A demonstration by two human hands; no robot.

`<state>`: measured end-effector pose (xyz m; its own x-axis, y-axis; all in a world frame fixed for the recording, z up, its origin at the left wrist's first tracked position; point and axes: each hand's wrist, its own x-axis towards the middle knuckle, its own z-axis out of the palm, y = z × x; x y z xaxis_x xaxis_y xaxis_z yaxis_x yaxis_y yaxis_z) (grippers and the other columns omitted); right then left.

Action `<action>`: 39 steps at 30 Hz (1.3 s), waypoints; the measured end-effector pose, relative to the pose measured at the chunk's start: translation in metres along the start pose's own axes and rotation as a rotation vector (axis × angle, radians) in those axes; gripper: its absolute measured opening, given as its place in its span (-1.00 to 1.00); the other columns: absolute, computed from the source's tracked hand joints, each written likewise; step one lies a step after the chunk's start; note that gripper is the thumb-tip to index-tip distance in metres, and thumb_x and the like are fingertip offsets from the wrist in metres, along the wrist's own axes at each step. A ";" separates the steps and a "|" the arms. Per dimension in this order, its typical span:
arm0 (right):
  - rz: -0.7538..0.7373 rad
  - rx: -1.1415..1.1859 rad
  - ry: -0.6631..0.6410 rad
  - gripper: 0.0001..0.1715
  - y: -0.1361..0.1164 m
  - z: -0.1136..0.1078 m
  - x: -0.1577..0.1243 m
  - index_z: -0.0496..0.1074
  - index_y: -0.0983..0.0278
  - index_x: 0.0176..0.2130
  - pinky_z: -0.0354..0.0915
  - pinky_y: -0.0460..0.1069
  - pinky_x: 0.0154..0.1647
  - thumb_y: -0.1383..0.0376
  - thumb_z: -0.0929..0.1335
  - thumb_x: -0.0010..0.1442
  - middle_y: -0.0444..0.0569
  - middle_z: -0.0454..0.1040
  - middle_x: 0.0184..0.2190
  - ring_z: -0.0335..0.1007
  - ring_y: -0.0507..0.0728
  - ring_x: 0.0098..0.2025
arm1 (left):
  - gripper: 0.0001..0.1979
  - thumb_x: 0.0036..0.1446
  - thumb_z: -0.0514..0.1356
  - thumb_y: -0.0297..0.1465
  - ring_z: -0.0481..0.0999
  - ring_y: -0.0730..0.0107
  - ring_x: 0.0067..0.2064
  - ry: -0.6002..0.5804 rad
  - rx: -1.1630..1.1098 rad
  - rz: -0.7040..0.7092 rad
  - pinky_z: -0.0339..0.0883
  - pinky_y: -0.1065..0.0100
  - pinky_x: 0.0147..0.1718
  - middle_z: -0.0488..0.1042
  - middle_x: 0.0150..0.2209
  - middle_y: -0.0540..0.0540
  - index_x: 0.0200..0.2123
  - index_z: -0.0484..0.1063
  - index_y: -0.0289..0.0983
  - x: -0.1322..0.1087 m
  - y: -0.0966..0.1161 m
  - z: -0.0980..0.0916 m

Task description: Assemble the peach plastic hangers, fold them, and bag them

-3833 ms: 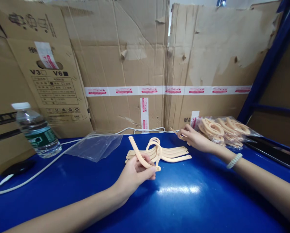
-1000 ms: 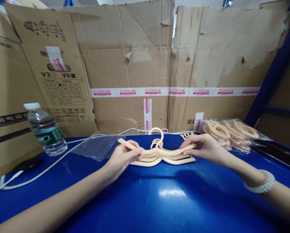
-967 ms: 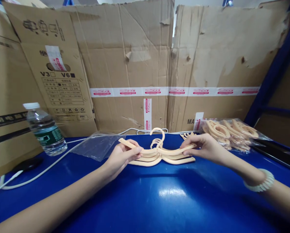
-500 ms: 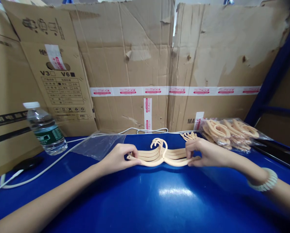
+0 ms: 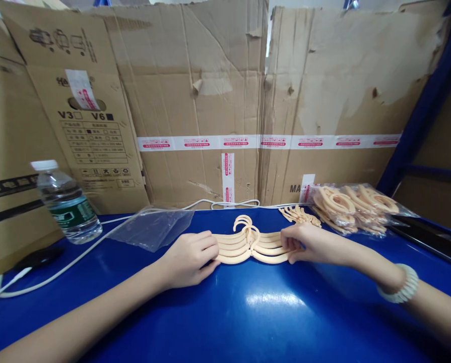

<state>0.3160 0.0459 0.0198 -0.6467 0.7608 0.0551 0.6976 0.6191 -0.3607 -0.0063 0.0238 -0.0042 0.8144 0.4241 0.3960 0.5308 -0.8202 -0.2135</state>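
Note:
Several small beige hangers [image 5: 235, 255] lie fanned in an overlapping row on the blue table, their curved hooks pointing away from me. My left hand [image 5: 191, 257] is closed around the left ends of the row, with its fingertips partly hidden. At the right ends, my right hand [image 5: 304, 244] grips the hangers between thumb and fingers; a pale beaded bracelet [image 5: 399, 283] circles that wrist. Just behind the right hand is a loose pile of beige hooked pieces [image 5: 299, 214].
Clear bags of beige hangers [image 5: 353, 206] lie at the back right, near a dark flat device [image 5: 429, 242]. A flat plastic bag [image 5: 153, 229], a water bottle [image 5: 68, 206] and a white cable [image 5: 59, 277] are on the left. Cardboard sheets [image 5: 195, 101] stand along the back.
The hangers have gone from a raised, tilted stack to a flatter, fanned row on the table. My left hand has turned palm-down over their ends, and my right hand has shifted slightly left.

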 end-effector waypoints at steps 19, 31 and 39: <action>0.152 -0.197 0.091 -0.05 -0.026 0.067 0.010 -0.12 0.57 0.36 -0.20 0.31 0.35 -0.11 0.06 0.34 0.35 -0.22 0.36 -0.38 0.40 0.39 | -0.14 0.24 -0.15 0.12 -0.35 -0.14 0.39 -0.369 -0.295 -0.504 -0.38 -0.29 0.25 -0.28 0.38 -0.31 0.38 -0.22 -0.36 0.007 0.052 0.010; 0.132 -0.209 0.160 -0.21 0.011 0.057 0.068 0.06 0.57 0.31 -0.12 0.28 0.34 0.05 0.11 0.36 0.36 -0.03 0.34 -0.21 0.40 0.37 | -0.03 0.18 -0.27 0.20 -0.34 -0.10 0.39 -0.463 -0.197 -0.668 -0.41 -0.29 0.24 -0.28 0.38 -0.34 0.37 -0.22 -0.46 0.042 0.022 0.022; -0.328 0.021 0.539 -0.65 -0.072 0.037 0.009 0.29 0.30 0.02 0.30 0.09 0.06 0.41 0.17 0.25 0.13 0.45 -0.04 0.37 0.17 0.01 | -0.13 0.25 -0.22 0.11 -0.30 0.00 0.40 -0.311 -0.156 -0.618 -0.37 -0.23 0.27 -0.23 0.38 -0.32 0.37 -0.14 -0.44 0.029 0.028 0.028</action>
<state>0.2485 0.0004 0.0117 -0.5756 0.5269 0.6254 0.4798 0.8369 -0.2635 0.0390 0.0236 -0.0234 0.4162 0.9006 0.1251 0.8966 -0.4293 0.1083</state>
